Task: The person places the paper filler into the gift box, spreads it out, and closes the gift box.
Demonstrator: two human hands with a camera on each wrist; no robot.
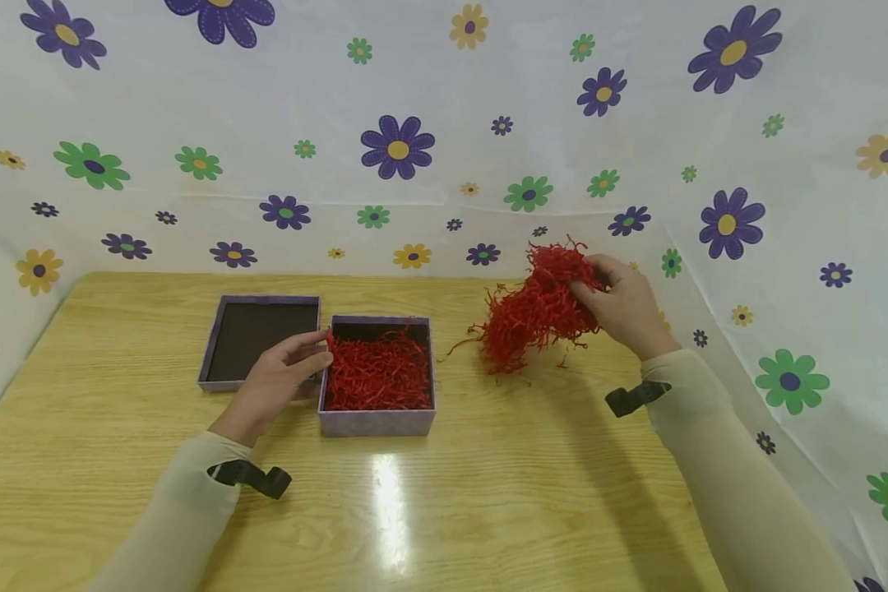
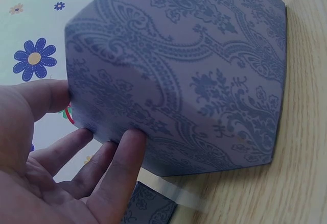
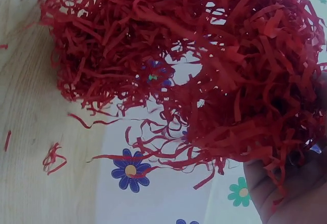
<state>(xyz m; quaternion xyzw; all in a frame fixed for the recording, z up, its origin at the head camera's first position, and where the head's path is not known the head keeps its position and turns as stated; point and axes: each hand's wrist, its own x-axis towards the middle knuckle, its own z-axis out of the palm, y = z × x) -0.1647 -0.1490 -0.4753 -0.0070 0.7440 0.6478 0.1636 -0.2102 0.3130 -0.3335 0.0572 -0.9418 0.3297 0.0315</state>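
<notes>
A purple patterned box [image 1: 376, 423] stands on the table with red shredded paper [image 1: 377, 374] inside. At its left wall my left hand [image 1: 281, 370] pinches the rim, thumb on top and fingers against the outside. The left wrist view shows those fingertips on the paisley-patterned side [image 2: 194, 81]. Right of the box, my right hand [image 1: 625, 304] grips a big loose clump of red shredded paper [image 1: 540, 308], held up with strands hanging down. In the right wrist view the clump [image 3: 245, 81] covers most of that hand's fingers.
The box's lid [image 1: 259, 337], dark inside, lies upturned on the wooden table [image 1: 474, 510] left of the box. A few stray red strands [image 3: 53, 158] lie on the tabletop. Behind and to the right hangs a flower-printed cloth [image 1: 444, 82].
</notes>
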